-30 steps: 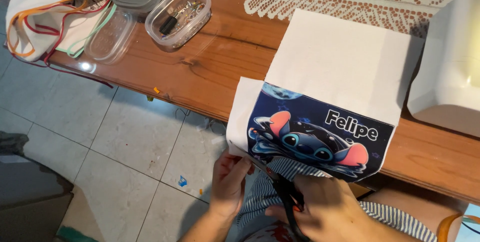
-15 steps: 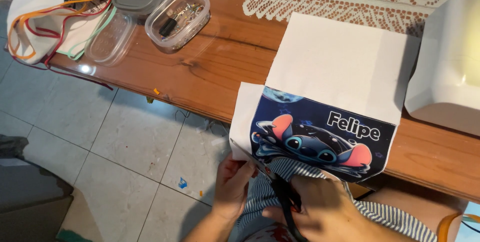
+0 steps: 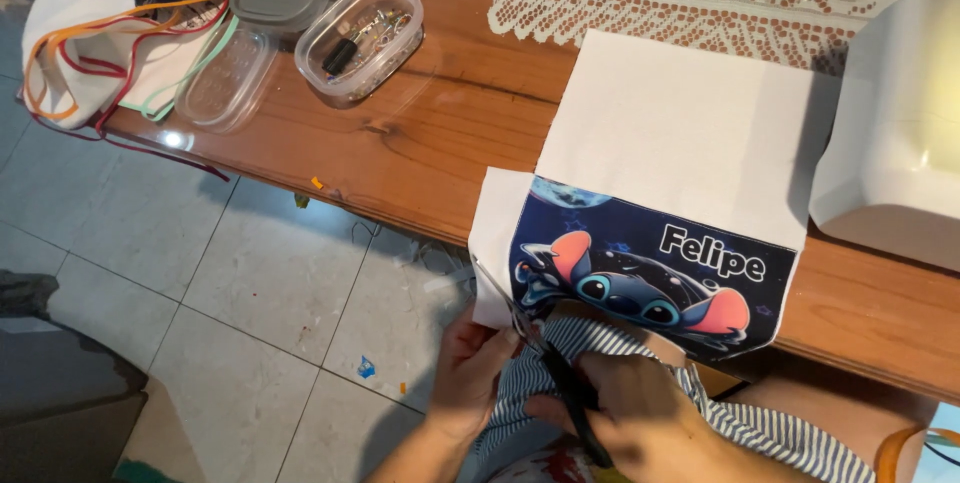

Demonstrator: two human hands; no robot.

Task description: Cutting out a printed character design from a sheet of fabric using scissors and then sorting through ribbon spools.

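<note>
At the near edge of the worktop [image 3: 420, 158], head view: a white fabric panel [image 3: 680, 128] with a printed blue cartoon picture [image 3: 650, 278] is hanging over the edge toward the person, its long axis running far to near. Left hand [image 3: 470, 368] is pinching the panel's near-left corner. Right hand [image 3: 640, 428] is gripping black scissors [image 3: 570, 398], blades pointing up at that same corner. Both hands are lying just below the print, the left one nearer the white margin.
</note>
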